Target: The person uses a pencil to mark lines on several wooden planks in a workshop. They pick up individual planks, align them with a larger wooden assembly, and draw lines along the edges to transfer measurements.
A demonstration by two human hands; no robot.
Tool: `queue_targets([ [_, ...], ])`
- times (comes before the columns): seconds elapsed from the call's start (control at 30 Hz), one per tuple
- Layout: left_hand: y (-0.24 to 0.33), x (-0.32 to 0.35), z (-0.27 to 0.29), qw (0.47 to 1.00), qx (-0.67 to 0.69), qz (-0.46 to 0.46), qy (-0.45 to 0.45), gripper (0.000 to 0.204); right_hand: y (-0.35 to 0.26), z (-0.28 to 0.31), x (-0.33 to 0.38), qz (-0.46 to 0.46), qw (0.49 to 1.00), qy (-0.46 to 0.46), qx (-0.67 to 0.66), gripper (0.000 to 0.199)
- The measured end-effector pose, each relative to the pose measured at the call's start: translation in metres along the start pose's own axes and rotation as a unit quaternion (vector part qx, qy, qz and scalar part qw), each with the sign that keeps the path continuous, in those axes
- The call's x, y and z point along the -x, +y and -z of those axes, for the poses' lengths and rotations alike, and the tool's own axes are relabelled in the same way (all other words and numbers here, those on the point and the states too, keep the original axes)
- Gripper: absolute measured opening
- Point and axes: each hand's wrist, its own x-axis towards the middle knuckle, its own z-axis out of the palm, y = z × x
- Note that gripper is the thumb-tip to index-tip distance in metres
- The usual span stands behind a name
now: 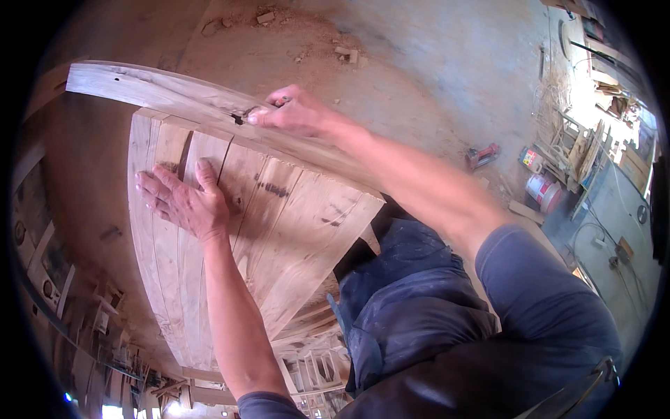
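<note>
My left hand lies flat on a stack of pale wooden planks, its fingers spread across the gaps between them. Along the far side of the stack runs a long, slightly curved wooden board. A dark notch shows in that board, just left of my right hand. The right hand's fingers are curled closed above the board's edge, with the thumb against the wood near the notch. Something small and dark with a bit of orange shows at the fingers, too little to name.
Wood scraps and sawdust lie on the floor beyond the board. To the right, a red and black power tool rests on the floor near a white and red bucket. Piled offcuts stand farther right, beside a grey panel with cables.
</note>
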Motion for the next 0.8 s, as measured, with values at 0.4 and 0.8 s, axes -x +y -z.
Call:
queue_targets([
  [0.4, 0.007, -0.002, 0.011, 1.0, 0.014, 0.008, -0.014, 0.085, 0.003, 0.001, -0.003, 0.019, 1.0, -0.005, 0.021, 0.047],
  [0.8, 0.011, -0.009, 0.024, 0.999, 0.035, 0.02, -0.013, 0.083, -0.015, 0.003, 0.006, 0.028, 0.999, -0.008, -0.036, 0.047],
])
